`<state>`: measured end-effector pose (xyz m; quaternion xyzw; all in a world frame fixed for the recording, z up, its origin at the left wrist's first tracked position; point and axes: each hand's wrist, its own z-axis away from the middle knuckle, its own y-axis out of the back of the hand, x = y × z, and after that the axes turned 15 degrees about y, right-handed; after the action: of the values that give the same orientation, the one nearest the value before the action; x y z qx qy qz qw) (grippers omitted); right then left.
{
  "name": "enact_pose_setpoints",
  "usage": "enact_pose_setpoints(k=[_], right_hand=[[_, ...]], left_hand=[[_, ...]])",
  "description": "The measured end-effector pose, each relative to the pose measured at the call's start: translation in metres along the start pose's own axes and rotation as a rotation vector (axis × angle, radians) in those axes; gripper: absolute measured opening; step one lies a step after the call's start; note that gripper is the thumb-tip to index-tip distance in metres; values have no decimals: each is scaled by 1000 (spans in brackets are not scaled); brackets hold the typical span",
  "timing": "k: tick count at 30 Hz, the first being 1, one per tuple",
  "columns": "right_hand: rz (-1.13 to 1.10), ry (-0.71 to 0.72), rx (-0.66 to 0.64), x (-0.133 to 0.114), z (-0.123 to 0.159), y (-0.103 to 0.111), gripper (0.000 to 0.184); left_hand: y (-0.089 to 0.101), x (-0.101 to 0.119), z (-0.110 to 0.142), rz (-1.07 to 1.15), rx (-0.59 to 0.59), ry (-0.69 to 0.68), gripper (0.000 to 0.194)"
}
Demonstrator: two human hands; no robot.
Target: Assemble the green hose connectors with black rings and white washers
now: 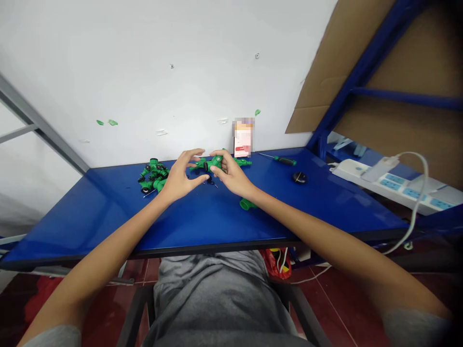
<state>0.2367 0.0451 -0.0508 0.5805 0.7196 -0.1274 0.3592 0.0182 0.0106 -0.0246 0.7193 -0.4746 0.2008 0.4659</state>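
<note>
My right hand is closed on a green plastic pipe fitting, which has a black part at its left end. Fingers curved and apart, my left hand is just left of that fitting, with a gap between thumb and fingertips. Beyond the hands lie more green fittings, partly hidden by them. A pile of green fittings with black parts sits left of my left hand. Under my right wrist is another green fitting, its round opening facing left. Small black pieces rest on the table between my hands.
A blue table stands against a white wall. On it are a screwdriver and a round black object. A lit phone leans on the wall. At the right are a white power strip and its cable.
</note>
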Motion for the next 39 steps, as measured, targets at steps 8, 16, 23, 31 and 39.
enact_pose_setpoints(k=[8, 16, 23, 31, 39], right_hand=[[30, 38, -15, 2, 1, -1, 40], [61, 48, -20, -1, 2, -1, 35], [122, 82, -42, -2, 2, 1, 33], [144, 72, -46, -6, 3, 0, 31], [132, 65, -48, -8, 1, 1, 31]], left_hand=[[-3, -3, 1, 62, -131, 172, 40], [-2, -7, -1, 100, -95, 234, 50], [-5, -9, -1, 208, -86, 167, 59], [-8, -9, 0, 177, -172, 290, 48], [-7, -2, 4, 55, -50, 83, 38]])
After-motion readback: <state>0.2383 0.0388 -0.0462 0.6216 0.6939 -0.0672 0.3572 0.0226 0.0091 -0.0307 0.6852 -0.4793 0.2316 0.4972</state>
